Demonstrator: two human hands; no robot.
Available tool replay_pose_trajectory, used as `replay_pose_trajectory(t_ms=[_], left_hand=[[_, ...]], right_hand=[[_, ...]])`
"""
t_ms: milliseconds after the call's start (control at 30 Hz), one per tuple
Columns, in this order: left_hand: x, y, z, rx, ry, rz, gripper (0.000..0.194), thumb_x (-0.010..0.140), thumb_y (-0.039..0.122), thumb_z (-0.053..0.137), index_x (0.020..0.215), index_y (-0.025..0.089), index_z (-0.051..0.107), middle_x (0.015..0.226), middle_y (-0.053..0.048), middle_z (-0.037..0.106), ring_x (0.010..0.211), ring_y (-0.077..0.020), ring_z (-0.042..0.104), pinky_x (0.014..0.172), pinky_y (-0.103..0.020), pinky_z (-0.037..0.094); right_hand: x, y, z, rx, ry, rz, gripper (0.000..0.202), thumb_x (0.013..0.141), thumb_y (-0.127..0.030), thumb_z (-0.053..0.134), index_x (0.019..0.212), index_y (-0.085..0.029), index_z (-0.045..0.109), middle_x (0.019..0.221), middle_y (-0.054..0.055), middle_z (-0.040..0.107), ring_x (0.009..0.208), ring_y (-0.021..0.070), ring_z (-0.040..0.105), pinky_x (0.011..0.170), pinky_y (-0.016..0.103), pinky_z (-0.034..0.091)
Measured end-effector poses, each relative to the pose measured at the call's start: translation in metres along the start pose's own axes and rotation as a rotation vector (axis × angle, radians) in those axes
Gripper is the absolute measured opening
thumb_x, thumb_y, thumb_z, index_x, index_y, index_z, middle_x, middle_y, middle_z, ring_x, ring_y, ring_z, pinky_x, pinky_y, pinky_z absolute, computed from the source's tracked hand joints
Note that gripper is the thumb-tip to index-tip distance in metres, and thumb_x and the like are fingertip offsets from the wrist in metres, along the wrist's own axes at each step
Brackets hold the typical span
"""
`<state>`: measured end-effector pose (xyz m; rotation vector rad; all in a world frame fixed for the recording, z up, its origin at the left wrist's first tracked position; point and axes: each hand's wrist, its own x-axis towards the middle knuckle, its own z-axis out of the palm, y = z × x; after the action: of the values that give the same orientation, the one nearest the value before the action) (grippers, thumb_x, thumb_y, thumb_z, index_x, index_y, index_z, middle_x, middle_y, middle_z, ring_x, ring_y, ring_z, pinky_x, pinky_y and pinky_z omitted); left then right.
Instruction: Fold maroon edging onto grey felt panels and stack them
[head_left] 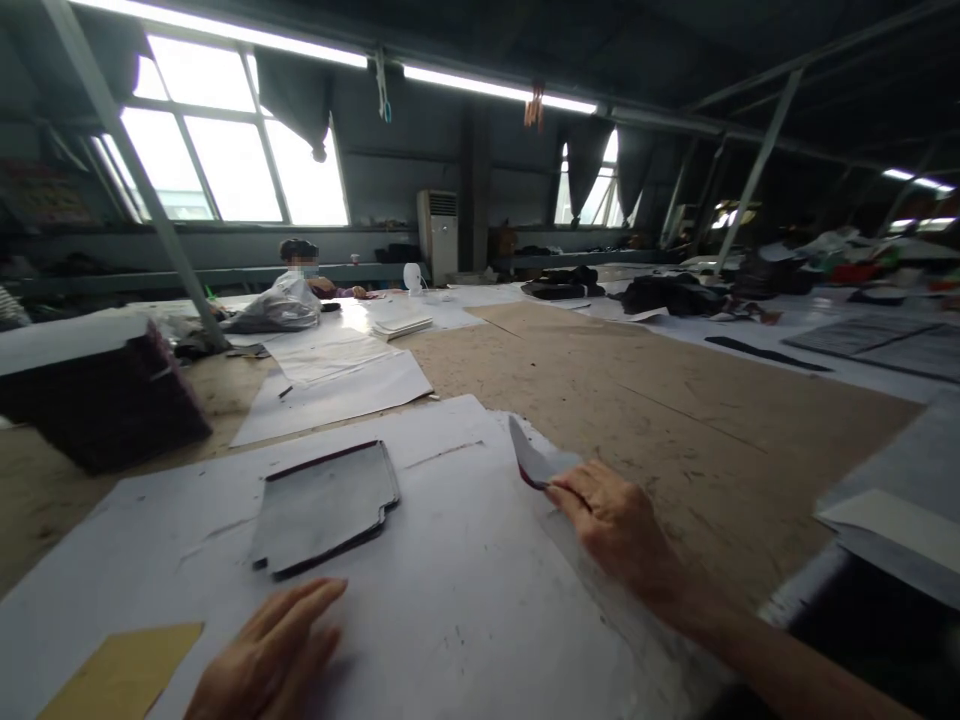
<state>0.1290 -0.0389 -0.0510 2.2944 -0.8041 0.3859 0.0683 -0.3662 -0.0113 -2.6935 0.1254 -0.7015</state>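
My right hand [611,515] pinches one end of a thin, bent piece, pale grey with a dark red edge [531,462], above the right side of the white paper sheet [450,610]. Much of that piece is hidden behind the fingers. Low in the view, my left hand [274,645] has its fingers stretched out and holds nothing. Just beyond its fingertips lies a flat stack of grey cut pieces [326,500] with dark edges and notched corners.
A tan card [124,670] lies at the near left. A tall stack of dark sheets [97,400] stands on the left. More white paper [337,395] covers the brown table [600,370]. Farther back, a person [300,265] is beside a clear plastic bag [274,305].
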Motion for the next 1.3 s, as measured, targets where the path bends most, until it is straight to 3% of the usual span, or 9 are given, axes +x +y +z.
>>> replay_pose_trajectory(t_ms=[200,300,400,500,567,633,767,1133,1300], left_hand=[[0.016,-0.002,-0.02,-0.308,-0.141,-0.516,0.052,0.082,0.056,0.038,0.107,0.016,0.06,0.095,-0.007,0.066,0.09,-0.0237,0.06,0.083,-0.035,0.048],[0.021,0.012,-0.028,-0.247,-0.273,-0.484,0.043,0.075,0.05,0.054,0.103,0.018,0.061,0.095,-0.005,0.064,0.088,-0.0232,0.058,0.081,-0.035,0.046],[0.022,0.027,-0.03,0.032,-0.384,-0.278,0.035,0.068,0.03,0.063,0.1,0.017,0.06,0.097,-0.006,0.06,0.09,-0.0235,0.053,0.081,-0.038,0.042],[0.021,0.031,-0.027,0.149,-0.423,-0.153,0.03,0.067,0.016,0.061,0.097,0.016,0.06,0.093,-0.005,0.057,0.088,-0.0221,0.051,0.08,-0.038,0.041],[0.022,0.028,-0.025,0.109,-0.441,-0.167,0.028,0.068,0.014,0.06,0.095,0.018,0.061,0.09,-0.004,0.056,0.086,-0.0202,0.051,0.079,-0.036,0.041],[0.022,0.024,-0.024,0.066,-0.452,-0.199,0.027,0.068,0.013,0.062,0.094,0.018,0.062,0.087,-0.003,0.056,0.083,-0.0188,0.051,0.078,-0.035,0.042],[0.022,0.016,-0.021,0.002,-0.436,-0.166,0.031,0.068,0.011,0.064,0.097,0.022,0.064,0.089,-0.002,0.056,0.084,-0.017,0.051,0.079,-0.035,0.042],[0.016,-0.001,-0.016,-0.055,-0.308,0.299,0.028,0.085,0.008,0.043,0.1,0.022,0.063,0.079,-0.003,0.051,0.074,-0.0118,0.045,0.067,-0.027,0.041],[0.015,-0.005,-0.017,-0.015,-0.366,0.411,0.034,0.083,0.0,0.037,0.105,0.015,0.057,0.081,-0.005,0.049,0.075,-0.0143,0.041,0.066,-0.029,0.04]], right_hand=[[-0.056,-0.115,0.03,0.073,0.265,-0.624,0.024,0.071,-0.004,0.038,0.065,-0.015,0.058,0.055,0.004,0.052,0.05,0.0152,0.046,0.043,0.028,0.028],[-0.082,-0.157,0.063,0.058,0.528,-0.727,0.022,0.064,0.003,0.039,0.059,-0.013,0.053,0.045,0.002,0.047,0.039,0.0124,0.038,0.037,0.027,0.013],[-0.095,-0.173,0.083,0.142,0.514,-0.702,0.022,0.067,0.003,0.039,0.055,-0.014,0.048,0.045,0.002,0.046,0.039,0.0114,0.038,0.037,0.026,0.01],[-0.086,-0.163,0.079,0.391,0.32,-0.643,0.027,0.077,-0.011,0.045,0.05,-0.017,0.042,0.045,0.0,0.04,0.042,0.0116,0.037,0.038,0.024,0.017],[-0.067,-0.145,0.068,0.473,0.136,-0.589,0.023,0.078,-0.018,0.049,0.055,-0.017,0.047,0.054,0.001,0.049,0.052,0.0136,0.044,0.044,0.024,0.032],[-0.043,-0.124,0.059,0.385,-0.081,-0.524,0.006,0.076,-0.013,0.054,0.073,-0.016,0.057,0.073,0.005,0.059,0.072,0.0175,0.051,0.062,0.029,0.044],[-0.008,-0.095,0.062,0.24,-0.27,-0.51,0.02,0.071,-0.007,0.063,0.09,-0.013,0.062,0.088,0.008,0.062,0.086,0.02,0.051,0.076,0.034,0.047],[0.0,-0.078,0.072,0.349,-0.234,-0.711,0.017,0.081,-0.009,0.049,0.087,-0.014,0.065,0.073,0.005,0.054,0.071,0.0142,0.044,0.061,0.027,0.04],[0.002,-0.074,0.067,0.303,-0.266,-0.87,0.027,0.086,-0.006,0.037,0.096,-0.011,0.061,0.076,0.007,0.054,0.072,0.0136,0.042,0.061,0.027,0.04]])
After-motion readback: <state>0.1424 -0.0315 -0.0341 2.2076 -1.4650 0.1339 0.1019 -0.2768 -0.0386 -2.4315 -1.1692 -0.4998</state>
